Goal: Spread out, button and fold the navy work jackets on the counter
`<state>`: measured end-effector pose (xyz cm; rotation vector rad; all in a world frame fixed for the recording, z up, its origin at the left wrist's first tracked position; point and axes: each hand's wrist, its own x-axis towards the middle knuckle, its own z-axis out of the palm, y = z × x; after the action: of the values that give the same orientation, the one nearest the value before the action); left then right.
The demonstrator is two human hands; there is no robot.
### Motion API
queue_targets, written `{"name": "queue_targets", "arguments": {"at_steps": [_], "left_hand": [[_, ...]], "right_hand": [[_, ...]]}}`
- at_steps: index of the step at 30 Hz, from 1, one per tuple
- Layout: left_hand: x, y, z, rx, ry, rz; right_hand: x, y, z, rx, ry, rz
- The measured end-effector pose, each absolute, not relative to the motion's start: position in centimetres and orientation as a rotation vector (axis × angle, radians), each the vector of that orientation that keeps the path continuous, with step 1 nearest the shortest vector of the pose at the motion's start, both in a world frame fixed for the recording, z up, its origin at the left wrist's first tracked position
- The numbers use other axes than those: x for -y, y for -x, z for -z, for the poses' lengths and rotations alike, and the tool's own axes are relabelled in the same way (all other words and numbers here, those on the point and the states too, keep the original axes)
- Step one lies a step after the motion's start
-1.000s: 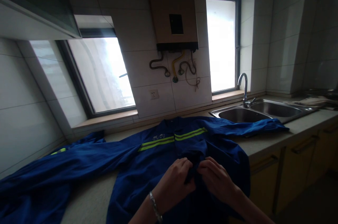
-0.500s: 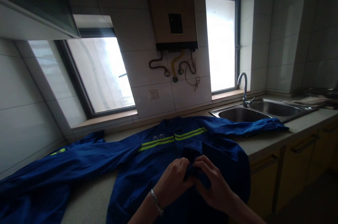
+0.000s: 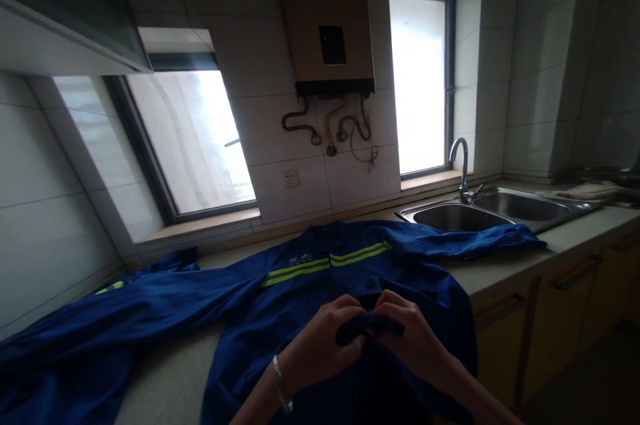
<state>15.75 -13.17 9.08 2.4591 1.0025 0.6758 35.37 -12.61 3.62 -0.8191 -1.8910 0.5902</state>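
A blue work jacket [image 3: 280, 315] with yellow-green and grey stripes across the chest lies spread on the counter, its collar toward the wall. One sleeve reaches left, the other right to the sink's front rim. My left hand [image 3: 330, 335], with a silvery bracelet at the wrist, pinches a fold of the jacket's front. Close beside it my right hand [image 3: 407, 331] is closed on the same front, fingertips almost meeting those of the left. Dark cloth bunches between both hands. Whether a button or other fastener sits under the fingers is hidden.
The counter [image 3: 165, 378] runs along a tiled wall. A double sink [image 3: 455, 218] with a tap [image 3: 464, 168] is at the right. Above hangs a water heater [image 3: 330, 25] with pipes. More blue cloth [image 3: 60, 371] lies at the left. Yellow cabinets [image 3: 560, 318] are below.
Both hands have shifted and regripped the cloth: the left wrist has turned and moved slightly left, and the fold between the fingers now stands bunched higher. The rest of the jacket stays put.
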Motion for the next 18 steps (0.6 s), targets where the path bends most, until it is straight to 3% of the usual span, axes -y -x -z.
{"name": "queue_targets", "arguments": {"at_steps": [5, 18], "left_hand": [[12.9, -15.6, -9.9, -0.997, -2.211, -0.591], [11.9, -16.4, -6.8, -0.955, -1.682, -0.851]], "right_hand": [[12.7, -35.9, -3.3, 1.983, 0.685, -0.473], [12.8, -35.7, -1.5, 1.885, 0.579, -0.367]]}}
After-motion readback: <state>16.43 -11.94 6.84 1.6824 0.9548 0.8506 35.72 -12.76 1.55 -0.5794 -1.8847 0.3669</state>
